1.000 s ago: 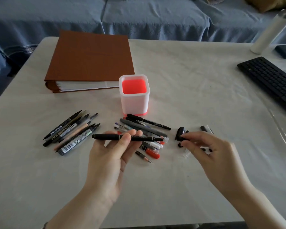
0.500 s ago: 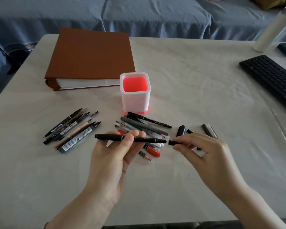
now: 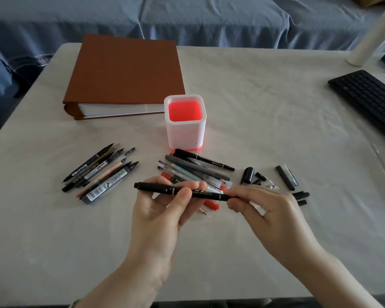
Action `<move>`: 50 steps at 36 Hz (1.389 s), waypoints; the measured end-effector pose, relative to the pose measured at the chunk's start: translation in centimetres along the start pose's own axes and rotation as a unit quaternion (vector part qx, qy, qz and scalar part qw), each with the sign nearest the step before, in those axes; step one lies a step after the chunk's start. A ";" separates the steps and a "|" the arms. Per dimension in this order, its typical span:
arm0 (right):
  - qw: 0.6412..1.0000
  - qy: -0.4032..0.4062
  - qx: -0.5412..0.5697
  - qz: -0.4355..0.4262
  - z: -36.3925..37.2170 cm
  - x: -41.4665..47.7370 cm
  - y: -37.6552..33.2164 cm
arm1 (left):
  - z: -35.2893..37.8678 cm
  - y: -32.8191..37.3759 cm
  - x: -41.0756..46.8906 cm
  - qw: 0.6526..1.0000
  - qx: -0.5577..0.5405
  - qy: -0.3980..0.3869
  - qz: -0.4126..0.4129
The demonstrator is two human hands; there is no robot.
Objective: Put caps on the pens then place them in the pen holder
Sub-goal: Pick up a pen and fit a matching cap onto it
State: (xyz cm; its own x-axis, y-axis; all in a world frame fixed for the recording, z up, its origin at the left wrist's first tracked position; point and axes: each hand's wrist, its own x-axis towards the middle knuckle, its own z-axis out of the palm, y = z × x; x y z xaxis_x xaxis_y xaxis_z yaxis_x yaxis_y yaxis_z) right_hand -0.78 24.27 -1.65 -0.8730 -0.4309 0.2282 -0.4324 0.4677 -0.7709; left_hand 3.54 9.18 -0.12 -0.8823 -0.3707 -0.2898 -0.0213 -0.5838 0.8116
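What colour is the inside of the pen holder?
Bright red-orange inside the white pen holder, seen in the head view.

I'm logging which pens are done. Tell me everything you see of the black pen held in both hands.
The black pen is slim, matte plastic by its look, with a thin pale ring and pale lettering on the barrel. Its left end is capped. It is held nearly level above the table, right end slightly lower. The left hand grips its middle; the right hand pinches its right end.
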 end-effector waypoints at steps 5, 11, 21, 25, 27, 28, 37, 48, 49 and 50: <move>0.997 -0.033 0.036 0.055 0.5 -0.1 0.3 | -0.5 -0.4 0.9 0.999 0.022 -0.022 0.017; 0.985 -0.154 -0.071 0.041 2.1 -0.3 1.0 | -1.7 -2.1 1.7 0.985 0.162 -0.057 -0.021; 0.975 0.022 -0.192 0.110 2.4 2.7 4.4 | -10.6 0.6 6.5 0.723 0.649 0.037 0.234; 0.968 0.003 -0.219 0.119 3.5 4.3 4.7 | -12.9 1.4 7.7 0.613 0.764 0.051 0.194; 0.967 -0.016 -0.230 0.110 4.2 4.7 4.9 | -13.4 1.3 7.7 0.583 0.789 0.050 0.189; 0.967 -0.020 -0.231 0.104 4.5 4.7 5.0 | -13.5 1.2 7.8 0.570 0.798 0.049 0.190; 0.972 0.007 -0.216 0.091 3.8 2.6 5.6 | -11.3 -0.1 7.3 0.615 0.775 0.006 0.145; 0.938 0.041 -0.232 0.256 -4.8 1.5 9.9 | -6.2 -0.9 4.6 0.740 0.651 -0.076 0.150; 0.943 0.022 -0.228 0.240 -4.6 1.7 9.9 | -6.1 -1.0 4.6 0.745 0.645 -0.083 0.150; 0.949 -0.005 -0.227 0.218 -4.3 1.9 9.9 | -6.0 -1.1 4.5 0.748 0.640 -0.085 0.151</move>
State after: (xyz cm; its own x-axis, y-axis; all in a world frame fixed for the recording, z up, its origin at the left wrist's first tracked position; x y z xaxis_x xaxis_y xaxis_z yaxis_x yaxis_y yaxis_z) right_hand -7.69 31.42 -6.34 -0.9902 -0.1252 -0.0612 -0.0840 0.8868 -0.4545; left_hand 2.40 3.80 -5.42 -0.9826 -0.1850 -0.0150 -0.1457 0.7190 0.6795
